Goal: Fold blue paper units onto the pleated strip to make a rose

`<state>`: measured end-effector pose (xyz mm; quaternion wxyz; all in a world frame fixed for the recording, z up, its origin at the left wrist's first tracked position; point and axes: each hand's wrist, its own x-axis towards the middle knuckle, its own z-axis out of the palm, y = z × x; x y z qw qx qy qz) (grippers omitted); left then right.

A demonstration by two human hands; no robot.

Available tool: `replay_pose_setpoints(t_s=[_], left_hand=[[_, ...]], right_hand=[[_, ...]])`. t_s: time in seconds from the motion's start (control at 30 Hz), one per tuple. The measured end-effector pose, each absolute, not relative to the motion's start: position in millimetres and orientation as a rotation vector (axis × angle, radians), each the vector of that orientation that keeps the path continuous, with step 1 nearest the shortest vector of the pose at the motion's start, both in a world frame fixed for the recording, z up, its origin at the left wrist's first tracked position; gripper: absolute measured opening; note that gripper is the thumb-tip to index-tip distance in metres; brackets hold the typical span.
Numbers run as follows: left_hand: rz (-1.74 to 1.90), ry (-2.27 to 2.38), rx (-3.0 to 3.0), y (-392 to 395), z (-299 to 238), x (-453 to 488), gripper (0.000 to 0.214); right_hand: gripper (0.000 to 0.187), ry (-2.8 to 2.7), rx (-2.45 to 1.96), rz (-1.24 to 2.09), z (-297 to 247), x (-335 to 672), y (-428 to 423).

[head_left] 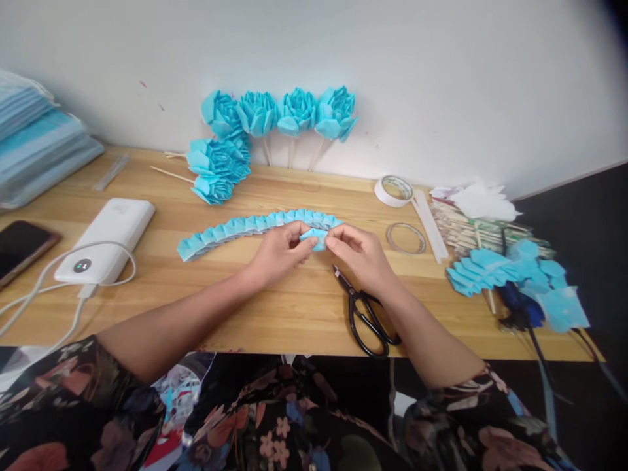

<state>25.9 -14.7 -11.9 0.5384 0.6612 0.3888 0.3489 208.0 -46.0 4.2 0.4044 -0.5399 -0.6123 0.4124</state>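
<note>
My left hand (286, 247) and my right hand (360, 254) meet over the middle of the table. Between their fingertips they pinch a small folded blue paper piece (314, 239), partly hidden by the thumbs. Just behind it, a curved row of folded blue paper petals (245, 227) lies on the wood, its right end near my fingers. Black-handled scissors (367, 317) rest below my right hand, blades pointing up and left.
Several blue paper flowers (297, 110) on sticks lean against the wall. A white tape roll (394, 190), sticks and blue paper pieces (483, 269) lie right. On the left are a power bank (110, 229) with cable, a phone (22, 247) and a packaged blue stack (44, 140).
</note>
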Motion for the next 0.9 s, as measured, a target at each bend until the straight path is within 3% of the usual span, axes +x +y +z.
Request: replay_pose_setpoints(t_s=[0.5, 0.67, 0.9], left_hand=[[0.781, 0.868, 1.516, -14.5, -11.7, 25.0, 0.020], [0.831, 0.858, 1.464, -11.8, -12.7, 23.6, 0.018], [0.854, 0.859, 1.447, -13.2, -9.2, 24.4, 0.017]], right_hand=[[0.014, -1.541, -1.348, 1.087, 2.6, 213.8, -43.9], [0.024, -1.401, -1.273, 1.130, 5.9, 233.9, -34.6], [0.015, -1.921, -1.586, 0.787, 23.9, 246.8, -66.0]])
